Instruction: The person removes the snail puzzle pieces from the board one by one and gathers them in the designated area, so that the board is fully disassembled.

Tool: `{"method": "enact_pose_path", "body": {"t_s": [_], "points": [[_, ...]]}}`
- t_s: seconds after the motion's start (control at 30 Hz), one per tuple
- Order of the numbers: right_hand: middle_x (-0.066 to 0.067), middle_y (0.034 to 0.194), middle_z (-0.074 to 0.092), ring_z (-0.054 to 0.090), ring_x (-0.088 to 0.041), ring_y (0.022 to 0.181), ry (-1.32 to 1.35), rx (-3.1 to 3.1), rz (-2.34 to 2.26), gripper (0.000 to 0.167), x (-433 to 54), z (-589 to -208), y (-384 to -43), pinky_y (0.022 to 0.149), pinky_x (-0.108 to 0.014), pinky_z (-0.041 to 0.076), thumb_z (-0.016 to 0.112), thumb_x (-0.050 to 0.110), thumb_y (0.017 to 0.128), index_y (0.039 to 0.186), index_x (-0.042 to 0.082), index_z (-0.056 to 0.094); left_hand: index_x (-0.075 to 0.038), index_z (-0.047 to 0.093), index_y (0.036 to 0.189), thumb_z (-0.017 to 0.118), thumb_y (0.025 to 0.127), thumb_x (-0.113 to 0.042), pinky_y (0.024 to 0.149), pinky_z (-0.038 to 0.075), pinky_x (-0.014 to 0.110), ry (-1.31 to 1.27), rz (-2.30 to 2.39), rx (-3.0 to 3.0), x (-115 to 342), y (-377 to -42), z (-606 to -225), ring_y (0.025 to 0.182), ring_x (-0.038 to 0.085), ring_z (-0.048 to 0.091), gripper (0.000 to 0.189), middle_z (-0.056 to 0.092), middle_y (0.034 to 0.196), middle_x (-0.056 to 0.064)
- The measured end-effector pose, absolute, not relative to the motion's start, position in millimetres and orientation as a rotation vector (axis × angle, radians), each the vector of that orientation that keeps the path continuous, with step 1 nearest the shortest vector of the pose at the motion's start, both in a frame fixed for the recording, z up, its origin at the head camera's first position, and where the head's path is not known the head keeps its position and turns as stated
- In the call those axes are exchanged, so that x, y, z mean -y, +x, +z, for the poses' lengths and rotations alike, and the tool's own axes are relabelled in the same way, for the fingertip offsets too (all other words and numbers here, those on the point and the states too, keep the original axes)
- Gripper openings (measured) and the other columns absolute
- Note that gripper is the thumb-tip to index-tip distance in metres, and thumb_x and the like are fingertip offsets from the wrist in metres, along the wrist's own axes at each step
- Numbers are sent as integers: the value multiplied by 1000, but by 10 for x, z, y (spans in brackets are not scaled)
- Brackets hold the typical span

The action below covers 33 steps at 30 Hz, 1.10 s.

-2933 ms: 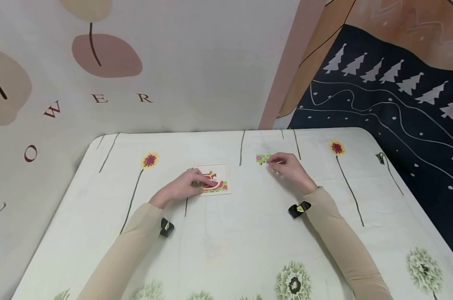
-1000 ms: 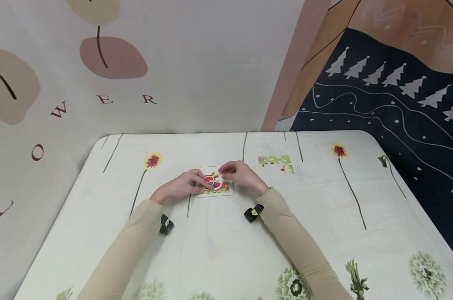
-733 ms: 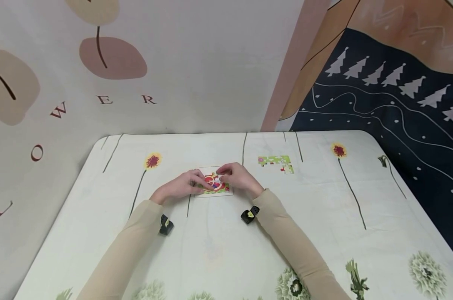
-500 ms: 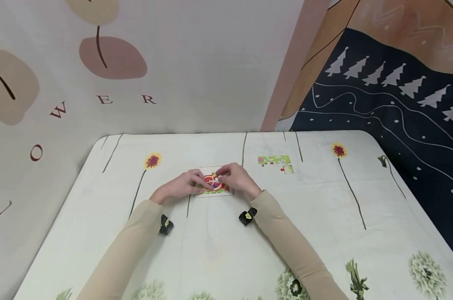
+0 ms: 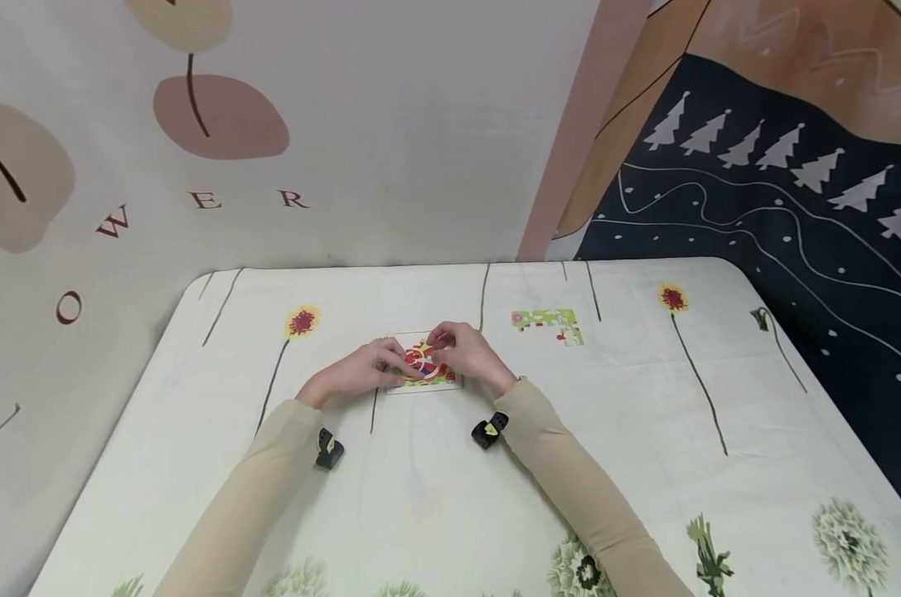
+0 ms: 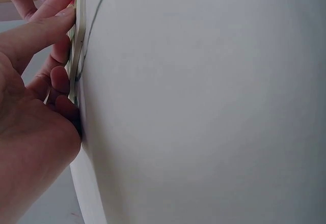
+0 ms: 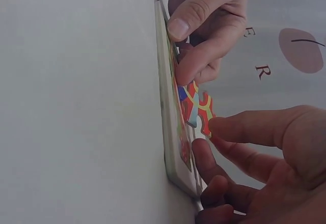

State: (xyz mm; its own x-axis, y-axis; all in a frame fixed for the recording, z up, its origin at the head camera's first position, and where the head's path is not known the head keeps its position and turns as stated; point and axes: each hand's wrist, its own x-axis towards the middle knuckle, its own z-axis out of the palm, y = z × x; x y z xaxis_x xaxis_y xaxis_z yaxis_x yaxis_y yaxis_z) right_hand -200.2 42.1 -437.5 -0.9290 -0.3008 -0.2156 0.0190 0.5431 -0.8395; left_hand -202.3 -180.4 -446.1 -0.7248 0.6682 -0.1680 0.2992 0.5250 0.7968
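L hand (image 5: 364,367) rests w/ fingers over the puzzle board (image 5: 409,339), prob. to steady it & keep placed bits from shifting; fingers look laid on, not clenched. R hand (image 5: 468,352) pinches a red puzzle pc (image 7: 208,111) in its fingertips, tilted at the board's R part, prob. held by the edge so its face stays visible; can't tell if it touches. Green pcs (image 5: 543,317) lie on the table (image 5: 420,464), well apart, prob. to keep workspace uncluttered.
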Motion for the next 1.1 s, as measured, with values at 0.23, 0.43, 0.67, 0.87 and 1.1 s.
{"method": "enact_pose_path", "body": {"t_s": [0.23, 0.43, 0.67, 0.87, 1.1], "points": [[-12, 101, 70, 64, -21, 88, -251, -2391, -1431, 16, -435, -4384, -1994, 76, -29, 48, 64, -1, 94, 109, 4, 67, -1, 79, 112, 69, 94, 1, 87, 36, 39, 803, 1092, -2307, 1814, -2027, -4473, 102, 23, 47, 21, 59, 107, 8], [-13, 97, 70, 65, -20, 85, -258, -2366, -1490, 11, -452, -4404, -1998, 75, -28, 48, 63, -1, 95, 104, 4, 66, -3, 80, 113, 70, 93, 1, 87, 35, 38, 785, 1081, -2315, 1806, -2015, -4472, 103, 24, 46, 22, 58, 107, 7], [-13, 99, 72, 67, -20, 86, -229, -2383, -1523, 8, -483, -4408, -2002, 76, -29, 50, 65, 3, 97, 105, 4, 68, -3, 79, 113, 69, 94, 1, 88, 35, 39, 795, 1081, -2315, 1803, -2017, -4476, 103, 24, 45, 22, 57, 105, 6], [-12, 100, 74, 67, -22, 92, -203, -2418, -1512, 9, -550, -4379, -1989, 84, -34, 48, 66, 4, 97, 104, 5, 69, -3, 80, 113, 69, 94, 0, 89, 34, 39, 789, 1073, -2314, 1802, -2023, -4480, 104, 24, 45, 22, 56, 105, 6], [-12, 100, 74, 67, -22, 93, -223, -2474, -1502, 8, -660, -4381, -1983, 83, -33, 47, 68, 5, 97, 104, 4, 70, -2, 79, 113, 69, 95, -1, 89, 35, 39, 779, 1084, -2300, 1800, -2029, -4475, 104, 23, 45, 21, 57, 106, 6]]}}
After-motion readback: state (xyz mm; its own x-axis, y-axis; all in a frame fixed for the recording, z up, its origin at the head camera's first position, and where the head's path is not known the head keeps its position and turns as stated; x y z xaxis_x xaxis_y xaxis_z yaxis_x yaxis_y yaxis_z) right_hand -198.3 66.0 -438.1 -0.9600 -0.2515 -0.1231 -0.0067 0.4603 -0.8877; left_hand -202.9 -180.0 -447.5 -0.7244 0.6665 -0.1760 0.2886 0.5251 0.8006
